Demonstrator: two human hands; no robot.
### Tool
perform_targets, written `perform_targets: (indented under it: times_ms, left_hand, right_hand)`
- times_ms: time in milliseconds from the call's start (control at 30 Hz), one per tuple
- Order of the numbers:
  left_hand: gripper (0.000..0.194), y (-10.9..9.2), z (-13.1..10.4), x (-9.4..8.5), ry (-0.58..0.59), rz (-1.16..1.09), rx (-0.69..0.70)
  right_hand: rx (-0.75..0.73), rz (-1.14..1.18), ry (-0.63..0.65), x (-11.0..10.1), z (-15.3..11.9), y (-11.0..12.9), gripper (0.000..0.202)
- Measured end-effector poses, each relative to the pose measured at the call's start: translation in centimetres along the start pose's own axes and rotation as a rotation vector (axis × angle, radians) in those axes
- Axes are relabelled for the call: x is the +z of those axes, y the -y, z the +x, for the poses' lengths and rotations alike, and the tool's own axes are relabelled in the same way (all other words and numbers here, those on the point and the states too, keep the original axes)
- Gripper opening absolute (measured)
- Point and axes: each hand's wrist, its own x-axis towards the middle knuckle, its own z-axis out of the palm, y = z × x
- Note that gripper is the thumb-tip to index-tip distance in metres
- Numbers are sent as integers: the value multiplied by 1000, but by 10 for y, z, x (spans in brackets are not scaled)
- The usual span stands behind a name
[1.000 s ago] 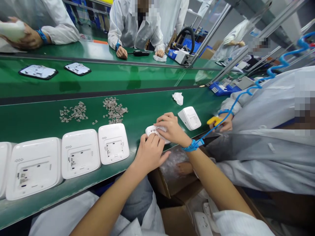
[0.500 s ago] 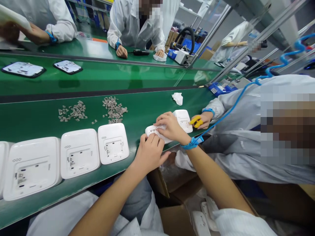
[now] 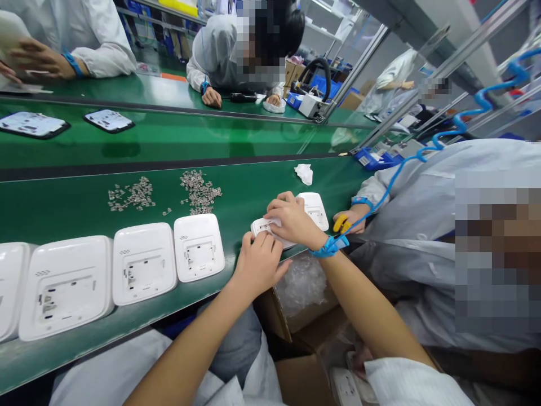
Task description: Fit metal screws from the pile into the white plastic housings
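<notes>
Your left hand (image 3: 258, 262) and right hand (image 3: 291, 219) touch one white, round-cornered housing (image 3: 258, 225), partly hidden beneath them, though whether they clamp it I cannot tell.

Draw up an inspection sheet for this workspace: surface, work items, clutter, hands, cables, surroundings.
Surface: green bench, glossy.
Work items: white housing under both hands; row of white housings to the left, the leftmost cut off; two heaps of small metal parts beyond the row; farther housing past the right hand.
Clutter: crumpled white scrap.
Hands: left hand and right hand at the white housing; grip unclear.
Cables: blue coiled cord appears to reach the wristband on the right wrist.
Surroundings: co-worker's hand at right with a yellow object; people opposite; cardboard box below.
</notes>
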Motion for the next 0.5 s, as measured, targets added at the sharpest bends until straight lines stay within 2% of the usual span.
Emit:
perform_targets:
  times_ms: [200,367,500]
  left_hand:
    - [31,0,0,1,-14,-6,-6]
    - [35,2,-1,2,1,-33,-11]
    - [39,4,-5,4,-5,-46,-34]
  right_hand:
    - [-83,-166,21,-6,2,5,13]
    - [-213,-232,59,-11,7,8,8]
    - [-320,-311,38,-9,13,7,6]
